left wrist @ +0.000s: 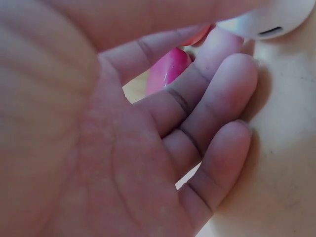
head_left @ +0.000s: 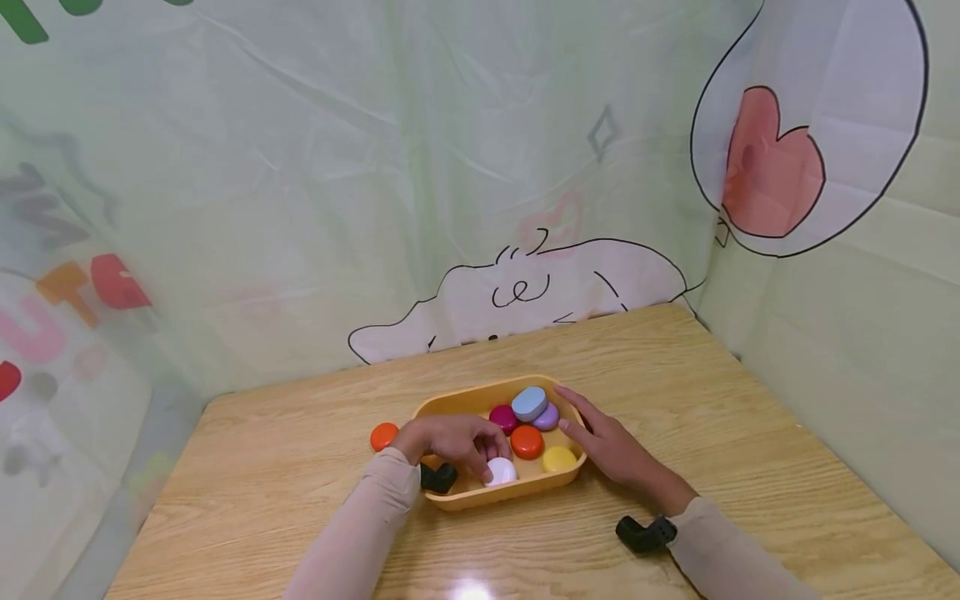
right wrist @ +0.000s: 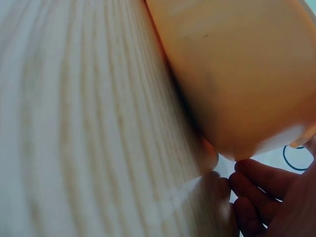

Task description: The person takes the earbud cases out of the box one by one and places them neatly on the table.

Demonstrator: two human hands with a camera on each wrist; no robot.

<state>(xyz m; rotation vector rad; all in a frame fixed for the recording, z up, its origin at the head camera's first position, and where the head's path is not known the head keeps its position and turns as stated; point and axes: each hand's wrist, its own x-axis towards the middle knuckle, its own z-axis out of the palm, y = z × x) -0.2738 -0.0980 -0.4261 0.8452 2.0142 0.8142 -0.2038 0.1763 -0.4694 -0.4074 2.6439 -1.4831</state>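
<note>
A yellow-orange tray (head_left: 480, 502) lies on the table with smooth, rounded pieces in it. My left hand (head_left: 459, 439) reaches into it and pinches a white round piece (head_left: 501, 472) near the front wall. In the left wrist view this white piece (left wrist: 276, 22) shows a dark slot-like mark, and the other fingers bend loosely below it. At the tray's right end, my right hand (head_left: 618, 450) holds the rim, thumb over the edge. Inside the tray are a red-orange piece (head_left: 527, 442), a magenta one (head_left: 503, 419), a light blue one (head_left: 529, 403), a purple one (head_left: 547, 416) and a yellow one (head_left: 559, 459).
An orange piece (head_left: 385, 436) lies on the wooden table (head_left: 262, 467) just outside the tray's left end. Behind the table hangs a pale printed curtain (head_left: 337, 183), and another side of it runs along the right edge. Black straps circle both wrists.
</note>
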